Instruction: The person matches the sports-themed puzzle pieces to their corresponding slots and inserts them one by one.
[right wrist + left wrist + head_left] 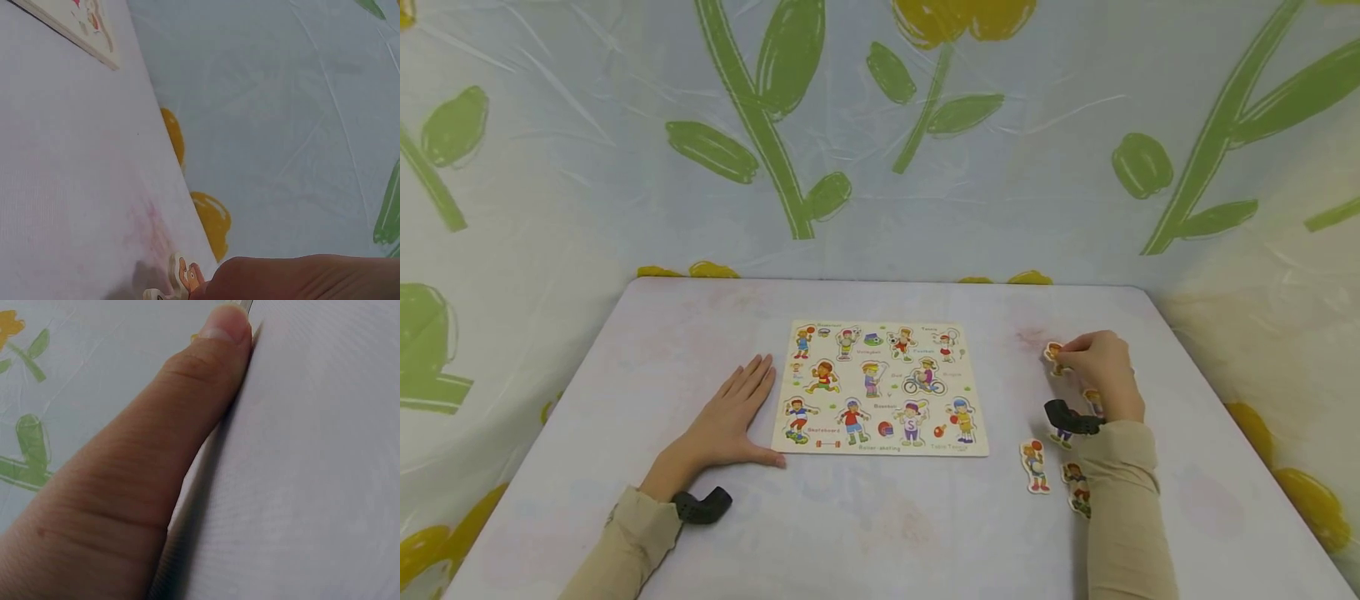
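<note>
Right hand (1108, 377): fingers pinching a figure piece (1052, 358), right of the puzzle board (827, 346); partly hidden, can't tell if it's off the tabletop (887, 533). Left hand (727, 421): palm down, fingers straight, thumb by board's near-left corner. Loose pieces (1035, 467) near right forearm, board mid-tabletop.
</note>
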`<state>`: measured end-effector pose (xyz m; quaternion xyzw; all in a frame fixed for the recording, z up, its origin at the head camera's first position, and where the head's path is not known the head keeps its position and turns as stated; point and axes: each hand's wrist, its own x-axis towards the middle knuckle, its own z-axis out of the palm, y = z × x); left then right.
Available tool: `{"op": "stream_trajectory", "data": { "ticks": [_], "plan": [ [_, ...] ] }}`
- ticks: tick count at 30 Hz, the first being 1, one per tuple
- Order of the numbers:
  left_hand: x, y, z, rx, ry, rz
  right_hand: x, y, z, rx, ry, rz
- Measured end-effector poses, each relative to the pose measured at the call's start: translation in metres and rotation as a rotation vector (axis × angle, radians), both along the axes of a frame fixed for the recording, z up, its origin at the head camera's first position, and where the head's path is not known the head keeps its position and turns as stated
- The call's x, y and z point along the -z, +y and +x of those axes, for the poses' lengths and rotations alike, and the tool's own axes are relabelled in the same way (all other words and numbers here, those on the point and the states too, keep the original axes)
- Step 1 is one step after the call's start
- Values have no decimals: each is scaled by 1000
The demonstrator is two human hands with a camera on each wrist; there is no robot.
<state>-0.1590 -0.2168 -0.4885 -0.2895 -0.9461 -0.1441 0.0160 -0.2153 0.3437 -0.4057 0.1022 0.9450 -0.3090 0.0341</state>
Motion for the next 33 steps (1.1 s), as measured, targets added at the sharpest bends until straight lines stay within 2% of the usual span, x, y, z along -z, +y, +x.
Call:
{"op": "stream_trajectory", "data": {
  "ticks": [7,23,33],
  "plan": [
    [4,0,-2,6,10,-1,-12,-14,-6,-28,-16,-16],
    [2,-1,-1,11,12,8,-31,-60,-14,-33,103,20],
    [2,-1,-1,9,18,16,-40,-93,-13,-83,176,-6]
  ]
}}
